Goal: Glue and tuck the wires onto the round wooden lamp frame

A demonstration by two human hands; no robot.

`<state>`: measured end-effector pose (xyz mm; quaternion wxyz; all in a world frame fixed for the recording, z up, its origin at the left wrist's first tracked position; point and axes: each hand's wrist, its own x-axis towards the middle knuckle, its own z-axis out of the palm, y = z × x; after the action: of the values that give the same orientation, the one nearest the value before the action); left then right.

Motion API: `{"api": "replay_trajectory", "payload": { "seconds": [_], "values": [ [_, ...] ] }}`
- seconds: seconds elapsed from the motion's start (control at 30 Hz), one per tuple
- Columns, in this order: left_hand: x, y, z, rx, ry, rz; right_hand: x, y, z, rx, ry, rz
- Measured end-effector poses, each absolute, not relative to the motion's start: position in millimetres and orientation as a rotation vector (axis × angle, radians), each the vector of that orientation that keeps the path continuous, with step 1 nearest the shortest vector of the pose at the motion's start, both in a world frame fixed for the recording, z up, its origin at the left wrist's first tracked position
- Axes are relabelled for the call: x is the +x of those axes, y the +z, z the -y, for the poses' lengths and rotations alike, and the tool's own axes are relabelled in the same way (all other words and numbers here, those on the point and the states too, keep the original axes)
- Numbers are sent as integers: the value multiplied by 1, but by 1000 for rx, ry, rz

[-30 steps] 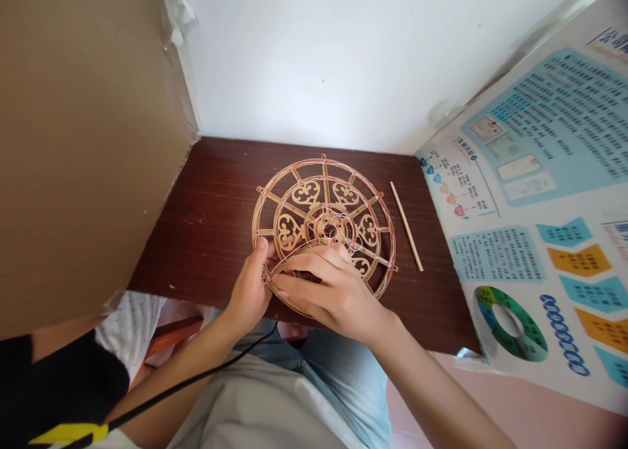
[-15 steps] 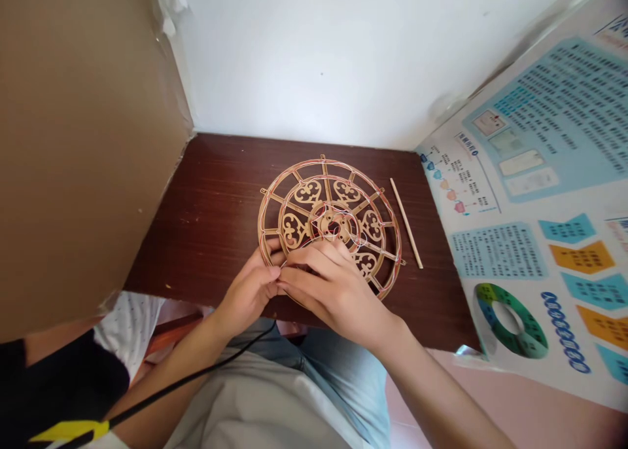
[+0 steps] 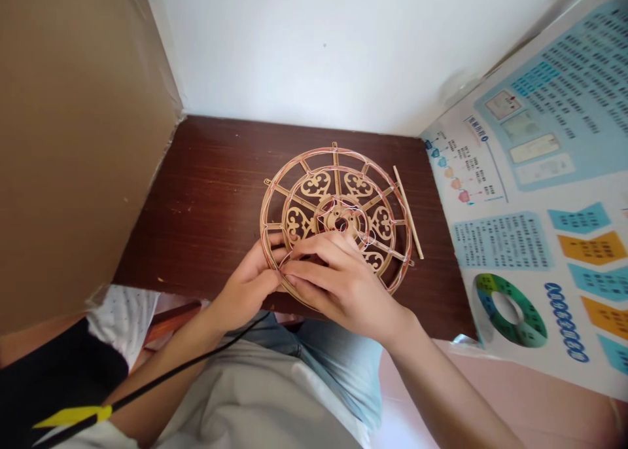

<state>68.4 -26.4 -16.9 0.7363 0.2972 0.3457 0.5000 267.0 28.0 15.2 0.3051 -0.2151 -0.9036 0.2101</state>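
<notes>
- The left hand (image 3: pixel 245 282) is half closed at the wheel's lower left rim, its fingers curled inward and reaching across towards the other hand.
- The right hand (image 3: pixel 343 280) lies over the wheel's lower part, partly closed, with its fingers bunched and its fingertips (image 3: pixel 290 270) almost meeting those of the left hand. Whether either hand pinches a strand or only the rim is hidden.
- The laser-cut wooden wheel (image 3: pixel 316 185) lies under both hands, with heart-shaped scrollwork between its rings. It sits near the middle of the table's front half, its lower edge near the front edge.
- Fine white thread (image 3: pixel 366 237) loops around the wheel's hub and spokes, and reddish lines follow the rings.
- The wheel's right rim now meets the thin wooden stick (image 3: pixel 409 213), which had a clear gap beside it a second ago. The wheel has shifted up against it.
- The dark wood tabletop (image 3: pixel 210 194) bears both wheel and stick.
- A cardboard sheet (image 3: pixel 83 141) stands on the left, a white wall (image 3: pixel 318 56) rises behind, and a blue and orange printed poster (image 3: pixel 534 108) leans on the right.
- A black cable (image 3: pixel 186 360) crosses the left forearm, above the person's lap and light blue jeans (image 3: pixel 343 370).
</notes>
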Motion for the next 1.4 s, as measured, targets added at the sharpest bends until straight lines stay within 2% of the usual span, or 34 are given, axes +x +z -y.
{"api": "replay_trajectory", "payload": {
  "seconds": [0.6, 1.4],
  "values": [
    [73, -14, 26, 629, 1129, -762, 271, 11, -24, -610, 110, 2405],
    [72, -5, 23, 531, 1090, -809, 278, 10, -22, -644, 112, 2413]
  ]
}}
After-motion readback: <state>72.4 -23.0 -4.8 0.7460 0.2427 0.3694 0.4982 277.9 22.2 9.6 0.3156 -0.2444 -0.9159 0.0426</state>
